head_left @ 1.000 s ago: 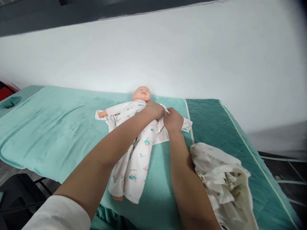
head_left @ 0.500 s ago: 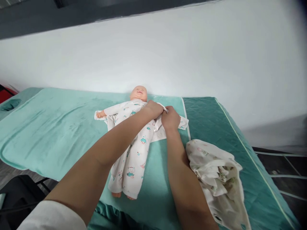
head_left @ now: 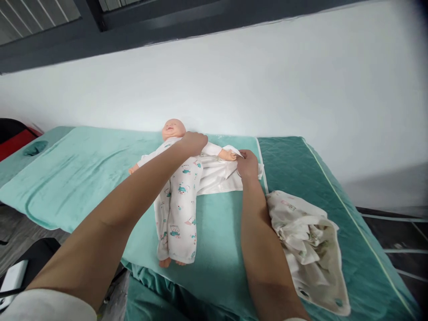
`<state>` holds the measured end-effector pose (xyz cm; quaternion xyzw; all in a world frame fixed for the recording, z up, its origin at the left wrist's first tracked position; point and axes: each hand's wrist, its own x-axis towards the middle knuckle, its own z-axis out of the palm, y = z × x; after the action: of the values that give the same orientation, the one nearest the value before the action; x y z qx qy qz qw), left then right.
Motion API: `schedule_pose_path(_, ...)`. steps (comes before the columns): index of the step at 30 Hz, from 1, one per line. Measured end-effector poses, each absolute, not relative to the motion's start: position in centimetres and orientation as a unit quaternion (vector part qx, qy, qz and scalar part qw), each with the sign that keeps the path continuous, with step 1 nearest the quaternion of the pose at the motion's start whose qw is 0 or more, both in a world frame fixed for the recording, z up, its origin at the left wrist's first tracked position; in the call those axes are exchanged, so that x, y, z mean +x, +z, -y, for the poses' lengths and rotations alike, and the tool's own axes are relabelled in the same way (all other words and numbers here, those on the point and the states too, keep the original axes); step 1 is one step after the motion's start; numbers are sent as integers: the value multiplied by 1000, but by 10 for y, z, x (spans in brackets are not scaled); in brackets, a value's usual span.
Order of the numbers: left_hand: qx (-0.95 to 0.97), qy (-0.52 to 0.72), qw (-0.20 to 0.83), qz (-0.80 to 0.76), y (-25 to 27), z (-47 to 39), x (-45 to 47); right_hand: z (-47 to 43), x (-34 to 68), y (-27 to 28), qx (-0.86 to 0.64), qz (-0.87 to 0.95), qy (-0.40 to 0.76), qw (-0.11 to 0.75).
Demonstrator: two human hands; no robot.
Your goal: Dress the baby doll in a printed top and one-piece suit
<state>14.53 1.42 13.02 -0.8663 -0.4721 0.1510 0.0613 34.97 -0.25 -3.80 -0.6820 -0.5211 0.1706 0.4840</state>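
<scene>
A baby doll (head_left: 180, 209) lies on its back in white clothes printed with small figures, its head toward the wall. My left hand (head_left: 196, 142) is closed around the doll's upper arm, near the shoulder; its fingertips are partly hidden. That arm stretches out to the right in a white sleeve, and the doll's hand (head_left: 228, 155) is bare. Pinched in my right hand (head_left: 248, 164), just beyond the doll's fingers, is the edge of a white baby shirt (head_left: 219, 178). The shirt lies spread beside and partly under the doll.
Green covers (head_left: 90, 178) lie over the bed, which stands against a white wall (head_left: 267, 76). A crumpled white printed cloth (head_left: 307, 240) with eyelets rests right of my right forearm. At lower left are a black chair (head_left: 40, 254) and a white device (head_left: 15, 276).
My left hand has moved left from the shirt edge to the doll's upper arm. The doll's right-side arm and hand now show outside the shirt, and the doll has shifted left in view.
</scene>
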Motion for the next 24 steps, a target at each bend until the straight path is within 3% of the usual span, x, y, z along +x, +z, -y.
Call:
schedule_pose_path(5, -863, 144, 41, 482, 127, -11, 155, 6, 354, -29, -568, 375, 279, 678)
schedule_pose_path(7, -865, 136, 29, 482, 119, -13, 166, 10, 353, -22, -533, 297, 249, 752)
schedule_pose_path(10, -872, 131, 8, 472, 102, -17, 186, 16, 343, -9, -530, 295, 130, 785)
schedule_pose_path(13, -875, 135, -12, 464, 87, -15, 201, 18, 325, -2, -528, 405, 108, 738)
schedule_pose_path(17, -884, 69, -13, 463, 87, 4, 186, 18, 302, -6, -536, 489, 204, 658)
schedule_pose_path(24, -754, -330, -146, 548, 53, 27, 61, 30, 264, -8, -520, 622, 266, 521)
